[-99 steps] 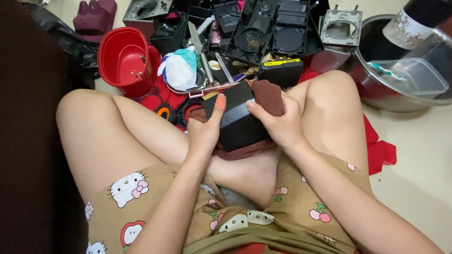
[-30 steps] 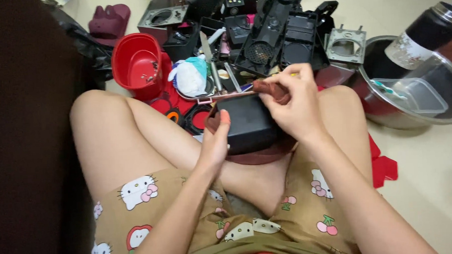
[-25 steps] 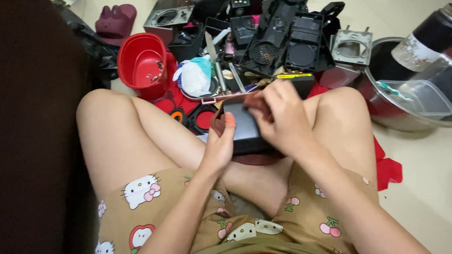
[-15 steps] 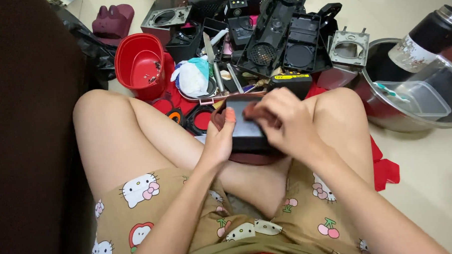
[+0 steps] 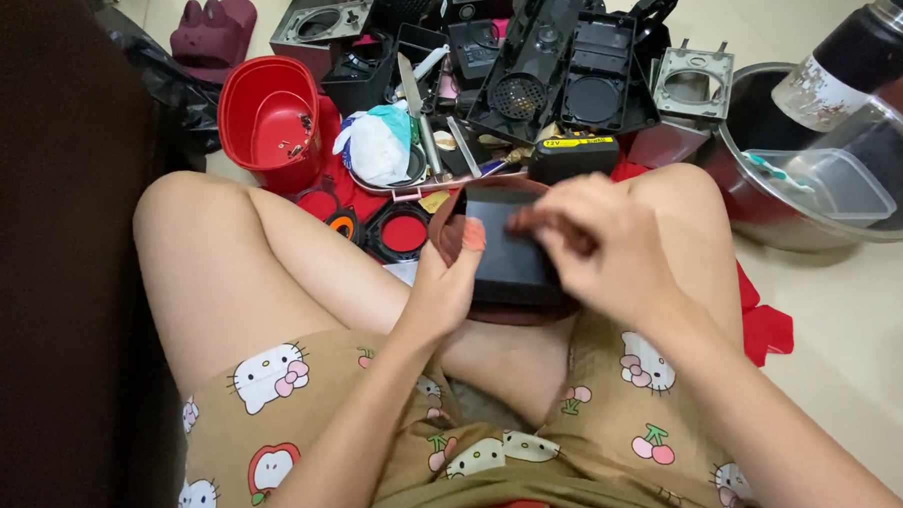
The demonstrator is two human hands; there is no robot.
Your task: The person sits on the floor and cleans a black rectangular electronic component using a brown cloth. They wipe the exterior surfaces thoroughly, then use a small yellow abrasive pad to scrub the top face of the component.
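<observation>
I sit cross-legged on the floor with a black box-shaped part (image 5: 512,257) resting in my lap over a dark red piece. My left hand (image 5: 444,279) grips the box's left side, thumb up along its edge. Blurred with motion, my right hand (image 5: 596,247) lies over the box's right side and top, fingers curled on it. What the right fingers pinch is hidden.
In front of my knees lie a red bucket (image 5: 267,118), a white plastic bag (image 5: 378,146), black plastic housings (image 5: 555,65), a round red-and-black ring (image 5: 401,233) and a knife. A steel bowl (image 5: 771,223) with a clear tub and a flask stands at right. A dark panel runs along the left.
My right hand came down from the box's far top edge and slid across its right side. The left hand kept its hold. The camera view shifted slightly.
</observation>
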